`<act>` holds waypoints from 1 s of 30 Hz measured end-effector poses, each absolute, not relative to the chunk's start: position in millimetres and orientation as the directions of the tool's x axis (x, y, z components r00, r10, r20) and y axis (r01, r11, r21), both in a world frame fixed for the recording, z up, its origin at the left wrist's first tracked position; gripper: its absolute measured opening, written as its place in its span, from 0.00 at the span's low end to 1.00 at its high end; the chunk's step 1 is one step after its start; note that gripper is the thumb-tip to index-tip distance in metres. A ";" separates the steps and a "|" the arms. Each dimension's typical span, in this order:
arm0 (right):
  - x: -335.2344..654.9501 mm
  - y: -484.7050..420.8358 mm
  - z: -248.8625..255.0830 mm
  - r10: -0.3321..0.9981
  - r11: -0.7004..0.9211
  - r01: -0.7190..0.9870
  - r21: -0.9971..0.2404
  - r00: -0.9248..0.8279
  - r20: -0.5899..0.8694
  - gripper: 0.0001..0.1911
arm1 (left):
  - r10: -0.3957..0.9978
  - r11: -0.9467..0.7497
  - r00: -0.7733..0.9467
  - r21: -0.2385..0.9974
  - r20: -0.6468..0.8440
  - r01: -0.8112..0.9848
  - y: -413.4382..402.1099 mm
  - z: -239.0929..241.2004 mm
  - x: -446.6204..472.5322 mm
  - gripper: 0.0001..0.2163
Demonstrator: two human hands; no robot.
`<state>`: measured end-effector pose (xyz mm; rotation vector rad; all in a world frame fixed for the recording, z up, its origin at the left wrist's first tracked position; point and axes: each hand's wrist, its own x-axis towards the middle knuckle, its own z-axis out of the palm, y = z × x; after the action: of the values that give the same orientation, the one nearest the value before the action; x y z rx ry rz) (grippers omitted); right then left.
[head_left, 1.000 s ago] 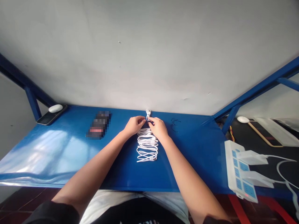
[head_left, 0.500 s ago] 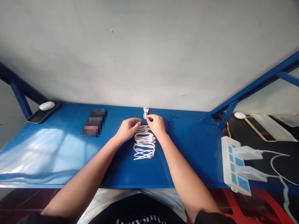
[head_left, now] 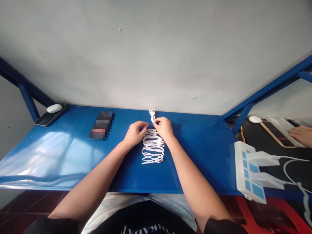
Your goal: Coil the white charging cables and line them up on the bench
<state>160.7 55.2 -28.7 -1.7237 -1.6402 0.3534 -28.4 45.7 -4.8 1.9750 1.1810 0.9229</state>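
Observation:
On the blue table several white cables [head_left: 153,149] lie in loops, one below another. Beyond them, close to the wall, stands a bundled white cable [head_left: 152,113]. My right hand [head_left: 164,128] is closed, its thumb and forefinger pinched at the near end of this bundle. Just left of it, my left hand [head_left: 135,133] has its fingertips drawn together above the far end of the looped cables. Whatever its fingers hold, if anything, is too small to make out. A few thin dark ties [head_left: 182,125] lie to the right of my right hand.
A blurred-out dark item [head_left: 101,126] lies to the left. A white mouse-like object [head_left: 54,108] rests on a dark tray [head_left: 50,117] at the far left. At right are a power strip [head_left: 250,172] with two plugs and another person's hand [head_left: 302,134].
The view has shifted slightly. My hands keep nearly the same pose by the bundled cable. Another person's hand has come into view at the right edge.

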 end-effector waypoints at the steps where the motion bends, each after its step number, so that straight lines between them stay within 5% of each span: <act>1: 160.5 54.9 -28.5 0.950 0.065 0.751 -0.657 0.156 0.272 0.05 | 0.908 -0.383 0.345 0.807 0.239 0.450 45.4 -4.2 -28.0 0.13; 6: 156.8 54.6 -24.3 0.956 0.047 0.750 -0.660 0.158 0.247 0.03 | 0.899 -0.405 0.357 0.796 0.255 0.451 44.9 -3.1 -27.2 0.12; 15: 159.2 46.5 -7.6 0.968 -0.059 0.487 -0.871 0.242 0.069 0.06 | 0.940 -0.308 0.264 0.871 0.217 0.381 45.0 -4.6 -25.6 0.15; 20: 152.6 25.0 12.9 0.989 -0.058 0.237 -0.970 0.148 -0.023 0.12 | 0.975 -0.031 0.221 1.000 0.031 -0.003 44.6 -2.6 -22.3 0.22; 23: 144.2 9.6 24.9 0.995 0.012 0.257 -0.966 0.092 0.037 0.12 | 0.965 0.094 0.259 0.968 -0.032 -0.232 42.4 1.4 -21.3 0.24; 26: 140.4 -0.1 27.5 0.992 0.076 0.333 -0.940 0.075 0.106 0.10 | 0.955 0.175 0.282 0.936 -0.087 -0.304 39.9 5.2 -21.1 0.22; 30: 142.8 -0.9 17.3 0.987 0.109 0.176 -0.978 0.100 0.128 0.13 | 0.951 0.192 0.294 0.928 -0.096 -0.320 37.4 7.1 -20.0 0.19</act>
<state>142.8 -0.9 17.3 -1.2922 -1.3028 0.9533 -20.0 37.4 7.1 0.9663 0.8232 1.0501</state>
